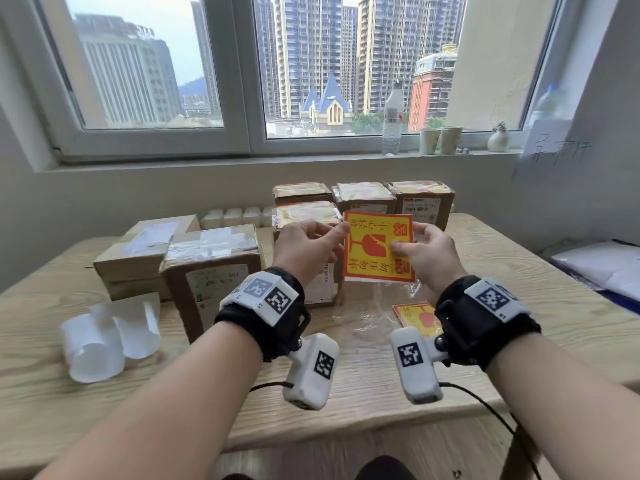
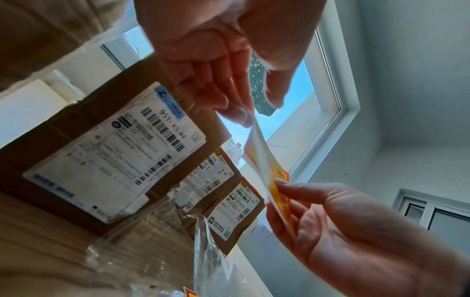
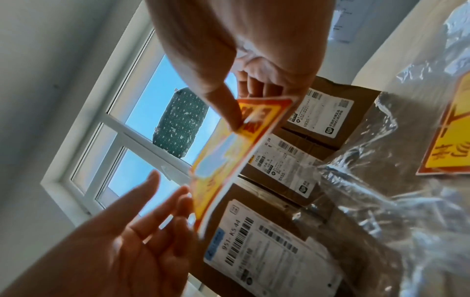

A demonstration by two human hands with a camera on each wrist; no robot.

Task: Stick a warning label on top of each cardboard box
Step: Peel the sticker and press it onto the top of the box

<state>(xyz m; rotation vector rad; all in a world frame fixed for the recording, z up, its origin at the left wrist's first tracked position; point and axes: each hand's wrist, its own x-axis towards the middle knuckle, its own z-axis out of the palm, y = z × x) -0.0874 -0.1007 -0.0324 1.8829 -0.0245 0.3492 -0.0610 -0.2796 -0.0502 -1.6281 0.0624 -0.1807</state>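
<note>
A yellow-and-red warning label [image 1: 375,247] [image 2: 262,156] [image 3: 229,152] is held upright above the table. My right hand [image 1: 401,249] [image 3: 236,118] pinches its right side between thumb and fingers. My left hand [image 1: 337,233] [image 2: 241,104] has its fingers fairly straight, the fingertips touching the label's upper left corner and the thumb apart. Several cardboard boxes at the back [image 1: 363,195] carry yellow labels on top. Two taped boxes [image 1: 211,258] [image 1: 145,251] on the left have bare tops. More labels [image 1: 415,317] [image 3: 452,130] lie in clear plastic wrap under my right wrist.
Curled white backing sheets [image 1: 104,334] lie on the wooden table [image 1: 519,306] at the front left. White containers [image 1: 235,216] stand behind the left boxes. A water bottle [image 1: 393,119] and paper cups [image 1: 440,140] stand on the windowsill. A white bag [image 1: 602,265] lies at the right.
</note>
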